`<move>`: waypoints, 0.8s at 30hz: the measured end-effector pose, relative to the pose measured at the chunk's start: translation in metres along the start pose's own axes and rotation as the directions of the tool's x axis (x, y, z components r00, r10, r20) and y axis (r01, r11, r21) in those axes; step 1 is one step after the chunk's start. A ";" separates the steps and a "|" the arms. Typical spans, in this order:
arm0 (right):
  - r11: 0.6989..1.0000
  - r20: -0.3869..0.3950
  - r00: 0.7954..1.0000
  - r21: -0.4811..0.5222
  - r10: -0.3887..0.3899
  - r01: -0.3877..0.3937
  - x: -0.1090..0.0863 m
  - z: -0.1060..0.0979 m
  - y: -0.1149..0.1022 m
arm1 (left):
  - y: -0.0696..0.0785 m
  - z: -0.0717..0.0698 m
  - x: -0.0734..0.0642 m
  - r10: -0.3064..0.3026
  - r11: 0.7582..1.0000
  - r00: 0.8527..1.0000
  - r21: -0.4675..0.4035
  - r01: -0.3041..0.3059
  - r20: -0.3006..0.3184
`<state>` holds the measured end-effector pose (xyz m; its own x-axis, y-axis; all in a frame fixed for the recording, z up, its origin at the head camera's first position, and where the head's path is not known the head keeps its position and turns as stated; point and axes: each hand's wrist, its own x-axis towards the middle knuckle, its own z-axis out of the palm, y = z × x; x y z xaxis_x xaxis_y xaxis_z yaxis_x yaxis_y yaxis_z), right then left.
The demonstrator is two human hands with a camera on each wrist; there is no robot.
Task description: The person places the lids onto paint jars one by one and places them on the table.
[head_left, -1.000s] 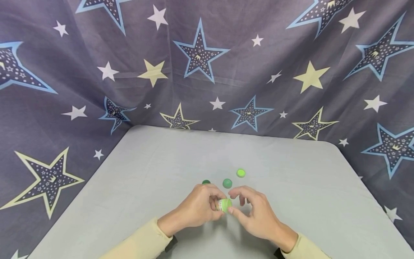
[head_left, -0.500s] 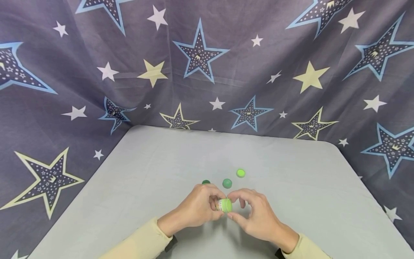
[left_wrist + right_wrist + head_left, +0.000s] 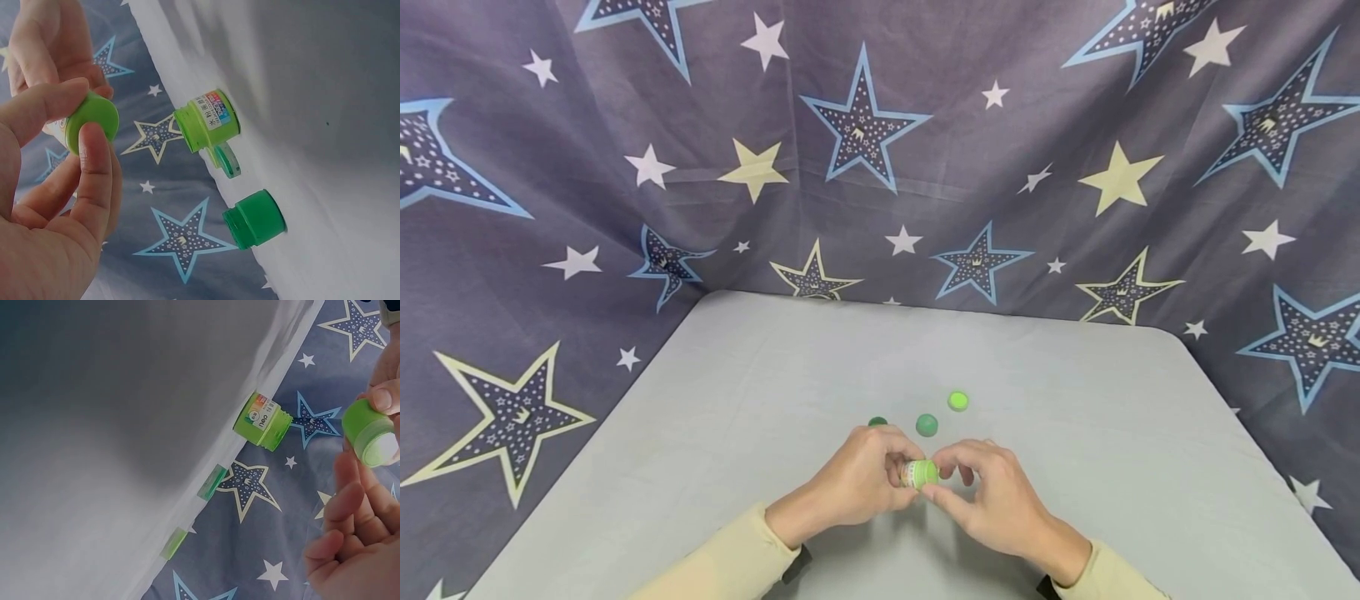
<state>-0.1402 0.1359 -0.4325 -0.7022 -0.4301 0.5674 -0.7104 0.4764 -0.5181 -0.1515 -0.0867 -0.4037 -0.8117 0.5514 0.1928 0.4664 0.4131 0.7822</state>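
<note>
The lime-green jar (image 3: 921, 474) is held sideways above the counter (image 3: 775, 392), its labelled side enclosed by the left grip (image 3: 859, 479), in which it is pinched between thumb and fingers. The plain lime end is turned toward the right grip (image 3: 1000, 500), whose thumb and index finger are closed on its edge; the other fingers are left loosely bent. Both forearms are covered by pale yellow sleeves (image 3: 722, 550).

On the counter beyond, a green lid (image 3: 927, 425) and a lime lid (image 3: 958, 402) are laid flat, near each other but apart. In the left wrist view, a second lime jar (image 3: 208, 120), also labelled, and a dark green jar (image 3: 255, 219) are seen standing upright, apart, with threaded necks exposed. The counter is backed by a dark cloth (image 3: 700, 108) patterned with stars.
</note>
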 end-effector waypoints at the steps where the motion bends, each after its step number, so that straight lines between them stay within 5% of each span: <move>1: 1.000 0.001 1.000 -0.012 0.002 -0.002 0.000 0.000 0.000 | 0.000 0.000 0.000 0.003 1.000 1.000 0.001 -0.003 -0.002; 24: 0.989 0.027 0.990 -0.061 0.138 -0.136 0.006 0.002 -0.006 | 0.003 0.003 0.000 0.010 0.999 1.000 0.032 -0.010 -0.018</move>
<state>-0.1405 0.1293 -0.4272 -0.7946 -0.3808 0.4729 -0.6039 0.5763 -0.5506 -0.1491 -0.0833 -0.4034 -0.8131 0.5422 0.2118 0.4855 0.4310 0.7606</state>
